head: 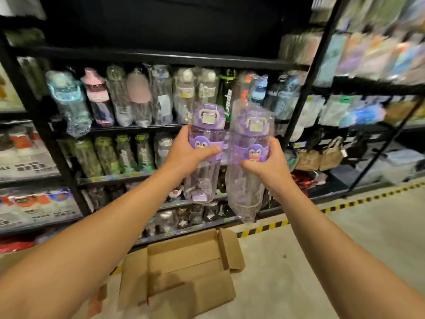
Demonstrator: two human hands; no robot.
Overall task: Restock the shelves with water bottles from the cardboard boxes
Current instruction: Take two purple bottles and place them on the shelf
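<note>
Both arms reach forward and up toward the black shelf rack [161, 56]. The left hand [188, 155] wraps its fingers and thumb around the middle of a purple water bottle [204, 143] in clear plastic wrap, held upright. The right hand [269, 162] grips a second purple bottle [249, 143] the same way, just beside the first. Both bottles hang in the air before the shelf's rows of wrapped bottles [138, 97]. Below, an open cardboard box [184, 268] lies on the floor.
</note>
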